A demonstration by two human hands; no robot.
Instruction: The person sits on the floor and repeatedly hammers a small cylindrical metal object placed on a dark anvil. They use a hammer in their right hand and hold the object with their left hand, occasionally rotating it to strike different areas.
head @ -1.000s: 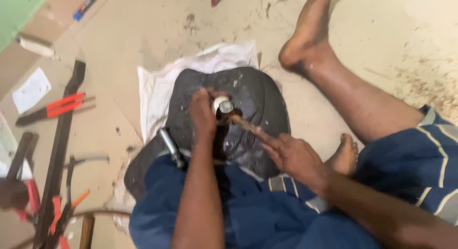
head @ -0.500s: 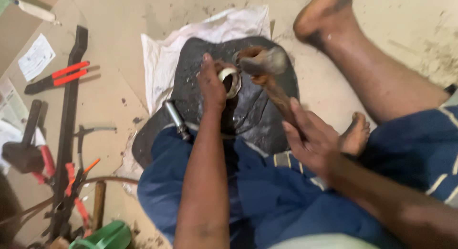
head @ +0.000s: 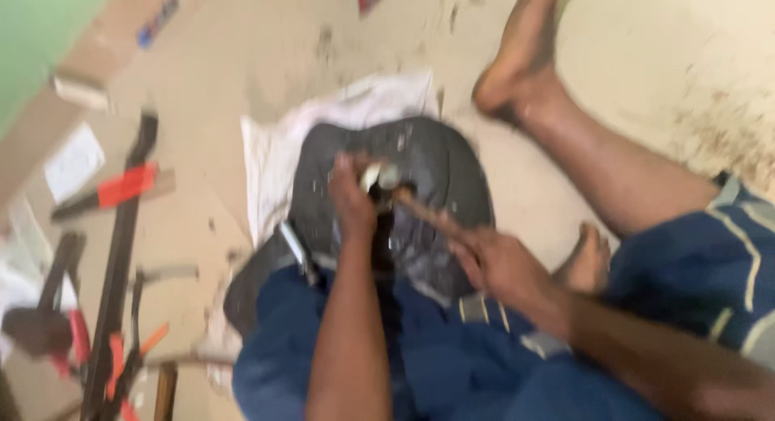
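Note:
I sit on the floor with a dark rounded slab (head: 440, 167) in front of me, lying on a white cloth (head: 355, 106). My left hand (head: 351, 196) grips a small round metal part (head: 378, 177) on the slab. My right hand (head: 499, 263) holds a hammer by its wooden handle (head: 424, 211), its head down at the metal part. The frame is blurred by motion, so the contact point is unclear.
My bare foot (head: 517, 66) rests on the floor beyond the slab, my other foot (head: 588, 259) beside my right hand. At the left lie a long black bar (head: 117, 251), red-handled pliers (head: 121, 187), more tools and a paper sheet (head: 74, 161).
The hammer was raised above the slab half a second ago and has now come down onto the metal part. My left hand stays on the part.

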